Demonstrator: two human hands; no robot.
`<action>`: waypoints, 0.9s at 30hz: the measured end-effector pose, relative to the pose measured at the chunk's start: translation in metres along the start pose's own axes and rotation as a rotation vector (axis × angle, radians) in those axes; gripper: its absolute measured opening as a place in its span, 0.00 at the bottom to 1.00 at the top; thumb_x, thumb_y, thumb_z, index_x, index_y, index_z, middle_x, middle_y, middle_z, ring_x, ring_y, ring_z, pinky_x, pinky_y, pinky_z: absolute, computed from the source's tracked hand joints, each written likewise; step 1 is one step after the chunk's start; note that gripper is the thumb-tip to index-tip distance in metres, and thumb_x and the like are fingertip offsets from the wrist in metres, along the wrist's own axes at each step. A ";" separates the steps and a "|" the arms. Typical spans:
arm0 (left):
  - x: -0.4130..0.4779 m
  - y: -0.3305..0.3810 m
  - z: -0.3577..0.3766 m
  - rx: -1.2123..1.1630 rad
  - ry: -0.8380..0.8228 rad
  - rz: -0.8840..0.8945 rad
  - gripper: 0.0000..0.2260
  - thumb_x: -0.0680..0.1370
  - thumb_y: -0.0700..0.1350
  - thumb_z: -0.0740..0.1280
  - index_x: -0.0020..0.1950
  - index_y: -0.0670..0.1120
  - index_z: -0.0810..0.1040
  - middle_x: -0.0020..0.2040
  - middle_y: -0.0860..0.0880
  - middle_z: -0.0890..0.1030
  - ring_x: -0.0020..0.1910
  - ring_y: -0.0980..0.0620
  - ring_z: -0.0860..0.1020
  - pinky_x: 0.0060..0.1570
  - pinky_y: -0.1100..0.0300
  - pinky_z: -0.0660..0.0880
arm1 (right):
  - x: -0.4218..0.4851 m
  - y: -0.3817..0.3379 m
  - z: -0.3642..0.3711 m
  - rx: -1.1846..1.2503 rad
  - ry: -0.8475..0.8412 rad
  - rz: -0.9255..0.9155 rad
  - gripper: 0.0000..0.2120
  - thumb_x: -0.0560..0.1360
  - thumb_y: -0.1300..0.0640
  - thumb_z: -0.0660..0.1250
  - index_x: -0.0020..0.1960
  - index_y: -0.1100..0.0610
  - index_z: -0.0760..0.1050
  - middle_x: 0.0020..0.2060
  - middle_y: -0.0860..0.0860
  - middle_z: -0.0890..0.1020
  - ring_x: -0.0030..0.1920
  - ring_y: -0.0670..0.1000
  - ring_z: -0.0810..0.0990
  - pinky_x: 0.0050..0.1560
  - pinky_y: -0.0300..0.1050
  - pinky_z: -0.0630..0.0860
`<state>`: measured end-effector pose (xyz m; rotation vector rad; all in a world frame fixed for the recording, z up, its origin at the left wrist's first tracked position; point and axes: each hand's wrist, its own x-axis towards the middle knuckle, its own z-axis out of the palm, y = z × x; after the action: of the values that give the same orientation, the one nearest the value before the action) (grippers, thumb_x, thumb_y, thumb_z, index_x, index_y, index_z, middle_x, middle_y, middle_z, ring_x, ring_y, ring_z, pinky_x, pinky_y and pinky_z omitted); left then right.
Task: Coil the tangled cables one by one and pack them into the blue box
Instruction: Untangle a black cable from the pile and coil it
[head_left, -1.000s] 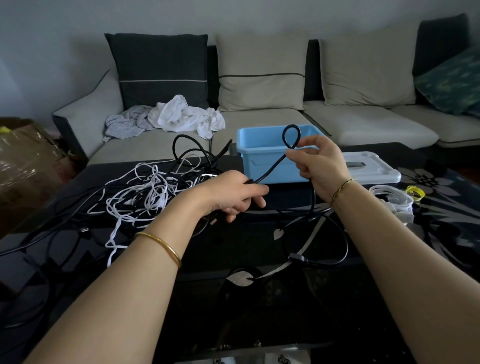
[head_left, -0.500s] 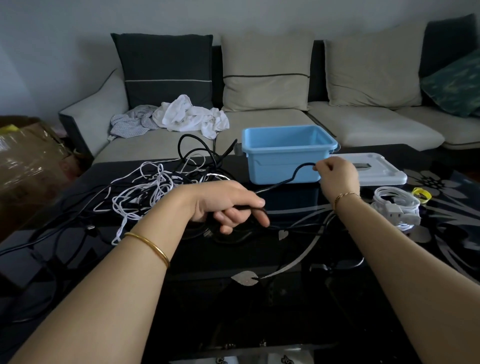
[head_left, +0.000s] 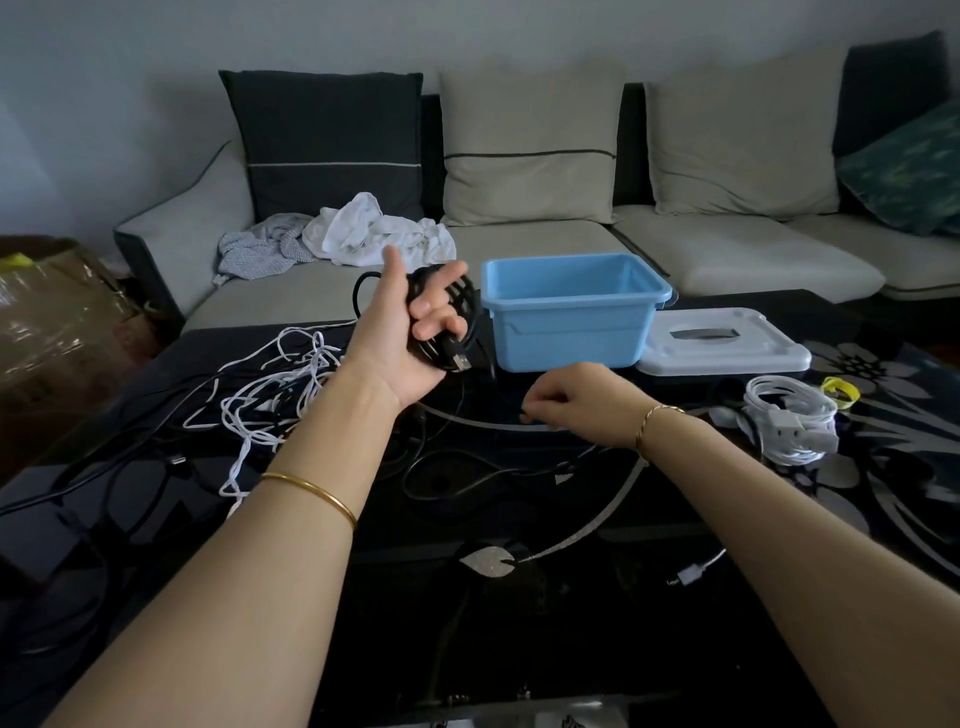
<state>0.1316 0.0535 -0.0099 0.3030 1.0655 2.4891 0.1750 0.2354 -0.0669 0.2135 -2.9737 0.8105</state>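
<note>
left grip (head_left: 401, 338) has lifted with black cable (head_left: 439, 349) looped round it; right grip (head_left: 576, 401) dropped lower.

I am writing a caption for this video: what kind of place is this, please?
Most likely a home living room: a sofa with cushions stands behind a low black table, and clothes lie on the seat.
</note>
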 end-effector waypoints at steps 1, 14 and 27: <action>0.002 0.000 -0.001 -0.017 0.051 0.036 0.28 0.81 0.61 0.52 0.57 0.38 0.76 0.21 0.54 0.61 0.18 0.57 0.61 0.25 0.67 0.70 | -0.003 -0.008 -0.001 0.027 -0.052 -0.012 0.07 0.76 0.53 0.64 0.44 0.50 0.80 0.34 0.47 0.80 0.33 0.44 0.76 0.42 0.40 0.75; 0.013 -0.017 -0.007 0.690 0.318 0.328 0.19 0.84 0.48 0.52 0.36 0.42 0.69 0.22 0.52 0.72 0.26 0.53 0.73 0.49 0.55 0.78 | -0.024 -0.059 -0.026 0.044 -0.161 -0.107 0.05 0.70 0.58 0.66 0.44 0.57 0.78 0.31 0.53 0.81 0.30 0.47 0.76 0.37 0.41 0.75; 0.000 -0.031 0.018 1.967 0.003 0.134 0.14 0.82 0.53 0.54 0.42 0.45 0.66 0.43 0.42 0.77 0.40 0.43 0.75 0.40 0.54 0.67 | -0.019 -0.046 -0.034 -0.527 0.303 -0.148 0.08 0.74 0.54 0.62 0.48 0.45 0.78 0.45 0.45 0.76 0.56 0.52 0.69 0.57 0.44 0.62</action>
<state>0.1473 0.0840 -0.0198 0.8081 3.0336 0.5993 0.2007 0.2154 -0.0159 0.2513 -2.7166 0.0238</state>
